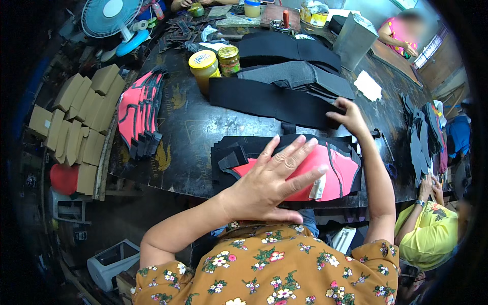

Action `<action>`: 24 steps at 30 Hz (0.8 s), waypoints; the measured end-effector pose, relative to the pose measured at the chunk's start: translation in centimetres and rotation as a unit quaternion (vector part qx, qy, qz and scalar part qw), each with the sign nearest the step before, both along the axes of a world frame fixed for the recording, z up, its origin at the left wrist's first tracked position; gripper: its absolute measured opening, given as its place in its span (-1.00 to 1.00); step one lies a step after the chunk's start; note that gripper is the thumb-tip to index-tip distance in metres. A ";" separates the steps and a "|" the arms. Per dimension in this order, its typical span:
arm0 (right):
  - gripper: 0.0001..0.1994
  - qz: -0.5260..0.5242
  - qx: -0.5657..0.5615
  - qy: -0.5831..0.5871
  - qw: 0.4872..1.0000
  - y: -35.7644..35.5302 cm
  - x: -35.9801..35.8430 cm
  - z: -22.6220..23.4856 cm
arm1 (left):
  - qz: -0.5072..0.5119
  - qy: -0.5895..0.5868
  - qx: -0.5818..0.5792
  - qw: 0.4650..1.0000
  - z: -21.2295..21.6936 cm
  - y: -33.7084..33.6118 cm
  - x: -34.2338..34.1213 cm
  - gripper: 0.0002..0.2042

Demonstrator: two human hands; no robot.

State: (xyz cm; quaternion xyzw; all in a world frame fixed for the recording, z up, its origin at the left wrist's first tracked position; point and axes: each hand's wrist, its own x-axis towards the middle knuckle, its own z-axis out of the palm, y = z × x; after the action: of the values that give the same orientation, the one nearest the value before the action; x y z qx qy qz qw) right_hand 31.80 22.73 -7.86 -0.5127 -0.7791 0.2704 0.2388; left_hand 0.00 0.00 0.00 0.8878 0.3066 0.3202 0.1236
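At twelve o'clock, the left hand (272, 178) is spread over a pink-and-black panel (334, 178); the contact I cannot tell. Farther, at one o'clock, the right hand (351, 117) pinches the end of a black fabric strip (269, 99) on the counter (188, 132). Taking this strip seems the present step; next probably needs steady grip. At eleven o'clock, a yellow-lidded jar (205, 70) bears printing.

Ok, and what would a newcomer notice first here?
Probably the bright pink piece at the front of the dark table, partly hidden by the person's left hand. Next, the stack of pink pieces farther left, and the light-blue fan at the upper left.
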 end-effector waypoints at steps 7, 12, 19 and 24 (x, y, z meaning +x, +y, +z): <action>-0.86 0.132 0.180 0.146 0.964 -7.5 -5.9 15.1 | 0.201 -0.060 0.114 0.971 1.0 8.9 -2.6 -0.02; -0.86 0.126 0.334 0.164 0.920 -12.5 -7.0 19.2 | 0.257 -0.023 -0.090 0.962 0.4 13.5 -4.6 -0.78; -0.69 -0.154 0.366 0.341 0.852 -17.8 2.2 19.4 | 0.193 -0.261 -0.019 0.946 9.2 4.9 -10.9 -0.84; -0.61 -0.127 0.263 0.257 0.921 -20.8 6.2 13.9 | 0.104 -0.131 -0.120 0.979 10.2 -1.7 -8.3 -0.87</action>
State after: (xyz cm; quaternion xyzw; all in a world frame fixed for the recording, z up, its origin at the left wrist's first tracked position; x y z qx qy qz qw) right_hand 38.04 1.94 6.01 -0.4394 -0.6620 0.1458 0.5894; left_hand -8.35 -1.69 10.19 0.7803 0.4140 0.4060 0.2341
